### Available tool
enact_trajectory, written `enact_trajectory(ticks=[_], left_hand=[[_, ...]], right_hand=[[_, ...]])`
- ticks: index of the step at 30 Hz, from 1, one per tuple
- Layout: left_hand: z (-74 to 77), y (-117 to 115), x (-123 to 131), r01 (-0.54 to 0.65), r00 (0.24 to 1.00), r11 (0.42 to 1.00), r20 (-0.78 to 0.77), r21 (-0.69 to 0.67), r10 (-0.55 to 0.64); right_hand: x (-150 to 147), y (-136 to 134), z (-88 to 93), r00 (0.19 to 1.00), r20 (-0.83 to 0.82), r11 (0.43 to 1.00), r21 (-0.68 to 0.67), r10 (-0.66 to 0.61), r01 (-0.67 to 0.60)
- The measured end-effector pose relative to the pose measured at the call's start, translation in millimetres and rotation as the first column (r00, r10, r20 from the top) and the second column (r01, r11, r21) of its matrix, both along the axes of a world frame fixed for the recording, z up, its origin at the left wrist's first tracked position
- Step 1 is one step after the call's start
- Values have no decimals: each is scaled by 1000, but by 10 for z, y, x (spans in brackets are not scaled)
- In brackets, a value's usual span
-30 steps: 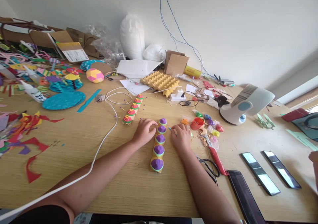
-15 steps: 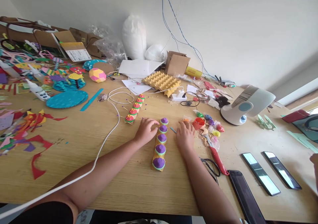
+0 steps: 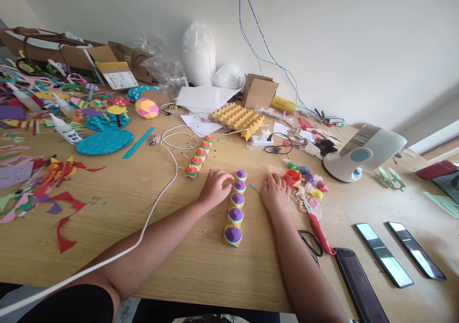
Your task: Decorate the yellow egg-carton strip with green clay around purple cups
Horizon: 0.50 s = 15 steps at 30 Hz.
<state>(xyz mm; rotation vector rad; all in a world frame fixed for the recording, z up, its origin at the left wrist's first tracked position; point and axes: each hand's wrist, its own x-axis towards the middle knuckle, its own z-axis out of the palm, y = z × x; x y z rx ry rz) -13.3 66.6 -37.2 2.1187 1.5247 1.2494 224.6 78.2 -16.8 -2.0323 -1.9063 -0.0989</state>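
A strip of egg carton with purple caps and pale green rims (image 3: 237, 199) lies lengthwise in front of me. Beside its far end is my left hand (image 3: 216, 187), fingers bent and apart, the fingertips close to or touching the carton's left edge. To the right, my right hand (image 3: 275, 192) rests palm down, fingers spread, next to a red-orange cup (image 3: 291, 177) and a small orange packet (image 3: 275, 170) at the fingertips. A thin blue stick (image 3: 255, 188) lies between the strip and my right hand. Farther left stands a second strip with red and green caps (image 3: 199, 156).
A red-handled knife (image 3: 320, 232), black scissors (image 3: 311, 244) and phones (image 3: 383, 255) lie on the right. Behind are a yellow egg tray (image 3: 237, 118) and a white fan (image 3: 362, 153). A white cable (image 3: 152, 210) crosses above my left arm. Paper scraps (image 3: 60, 194) cover the left.
The view has shifted slightly, so everything appears a little farther right. My right fingers now reach the orange packet. My left hand stays beside the purple strip.
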Motion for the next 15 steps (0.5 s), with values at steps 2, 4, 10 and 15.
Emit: enact_trajectory(ticks=[2, 4, 10, 15], left_hand=[[4, -4, 2, -2, 1000, 1000, 2, -6, 2], [11, -10, 3, -4, 1000, 1000, 4, -14, 4], [29, -18, 3, -1, 1000, 1000, 12, -17, 1], [36, -19, 8, -6, 1000, 999, 10, -32, 6]], right_hand=[[0, -6, 2, 1000, 21, 1000, 22, -4, 4], [5, -11, 4, 999, 43, 1000, 14, -5, 5], [10, -19, 13, 999, 53, 1000, 15, -8, 7], [-11, -26, 7, 999, 52, 1000, -1, -16, 16]])
